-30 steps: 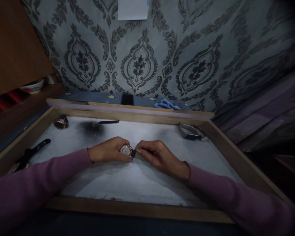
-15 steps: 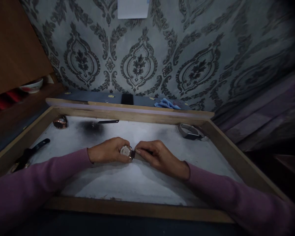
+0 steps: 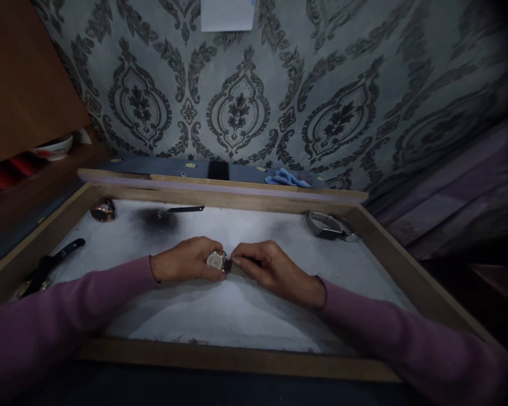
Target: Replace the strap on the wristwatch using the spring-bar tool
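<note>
A wristwatch (image 3: 215, 260) with a round pale dial and a silver case is held face up over the middle of the white-bottomed wooden tray (image 3: 237, 361). My left hand (image 3: 188, 260) is closed around the case, thumb on the near side and fingers on the far side. At the right of the case, my right hand (image 3: 275, 269) pinches the dark watch strap (image 3: 228, 265) between thumb and fingers. What else the right fingers may hold is hidden.
Inside the tray are a rose-gold watch (image 3: 103, 210), a black-strapped watch (image 3: 46, 270), a dark flat blade-like strip (image 3: 185, 209) and a grey-banded watch (image 3: 324, 224). Beyond the far rim lie a blue cloth (image 3: 288, 177) and a black object (image 3: 218, 170). A bowl (image 3: 54, 149) sits on the left shelf.
Both hands keep their hold on the watch. The strap beside the case shows at a slightly different tilt; the whole view has shifted a little.
</note>
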The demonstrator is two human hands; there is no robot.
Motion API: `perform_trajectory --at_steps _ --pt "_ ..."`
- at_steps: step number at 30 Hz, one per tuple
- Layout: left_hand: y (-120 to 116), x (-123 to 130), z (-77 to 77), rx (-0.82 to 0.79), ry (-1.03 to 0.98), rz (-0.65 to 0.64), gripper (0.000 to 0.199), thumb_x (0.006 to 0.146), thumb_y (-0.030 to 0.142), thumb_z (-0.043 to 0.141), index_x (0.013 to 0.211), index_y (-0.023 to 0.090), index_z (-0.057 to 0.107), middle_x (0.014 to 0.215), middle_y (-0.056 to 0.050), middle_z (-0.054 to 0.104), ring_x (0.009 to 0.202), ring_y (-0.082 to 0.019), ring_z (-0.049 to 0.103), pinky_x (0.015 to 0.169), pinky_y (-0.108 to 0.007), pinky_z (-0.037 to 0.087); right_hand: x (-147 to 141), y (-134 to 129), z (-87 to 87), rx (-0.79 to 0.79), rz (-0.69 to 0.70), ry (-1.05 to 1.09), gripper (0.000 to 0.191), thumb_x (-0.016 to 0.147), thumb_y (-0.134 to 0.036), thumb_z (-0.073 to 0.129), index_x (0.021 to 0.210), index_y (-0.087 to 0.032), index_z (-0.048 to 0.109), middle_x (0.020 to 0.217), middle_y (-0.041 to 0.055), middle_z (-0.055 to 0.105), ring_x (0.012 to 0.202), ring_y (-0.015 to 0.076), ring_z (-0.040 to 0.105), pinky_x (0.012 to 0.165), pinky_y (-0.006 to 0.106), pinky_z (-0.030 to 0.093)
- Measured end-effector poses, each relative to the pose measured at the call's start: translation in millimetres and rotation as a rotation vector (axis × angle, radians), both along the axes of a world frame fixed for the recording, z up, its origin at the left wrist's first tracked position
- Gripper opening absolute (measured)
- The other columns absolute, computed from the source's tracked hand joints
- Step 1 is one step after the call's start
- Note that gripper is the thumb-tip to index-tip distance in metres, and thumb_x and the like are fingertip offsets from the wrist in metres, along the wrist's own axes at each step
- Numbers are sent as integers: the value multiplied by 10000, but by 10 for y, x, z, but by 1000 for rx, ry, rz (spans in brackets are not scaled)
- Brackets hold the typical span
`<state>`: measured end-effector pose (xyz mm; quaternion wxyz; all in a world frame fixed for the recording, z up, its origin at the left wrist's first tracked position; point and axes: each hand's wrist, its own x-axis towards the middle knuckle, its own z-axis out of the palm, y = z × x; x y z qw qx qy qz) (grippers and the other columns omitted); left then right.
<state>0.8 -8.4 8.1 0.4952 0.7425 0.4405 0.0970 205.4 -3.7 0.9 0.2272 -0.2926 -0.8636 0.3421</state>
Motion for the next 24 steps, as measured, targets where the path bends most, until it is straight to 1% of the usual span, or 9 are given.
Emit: perform_trajectory --at_steps 9,16,24 --pt "-17 20 43 34 22 10 173 701 327 592 707 168 524 617 43 468 584 -105 417 504 -211 293 4 0 2 -4 6 3 223 908 -174 477 742 -127 618 581 -44 442 523 68 375 504 196 316" --pt "-9 14 34 57 31 -6 166 709 317 596 733 158 554 630 41 486 598 -107 434 509 -208 300 1 12 -6 -29 9 -8 234 908 -203 490 727 -123 613 586 -38 453 537 72 384 514 195 322" --pt "-17 23 25 30 -5 10 140 701 286 592 701 165 520 612 50 454 583 -99 408 503 -208 294 8 24 -10 -41 11 4 227 908 -197 491 735 -121 617 583 -43 433 539 71 373 514 195 308"
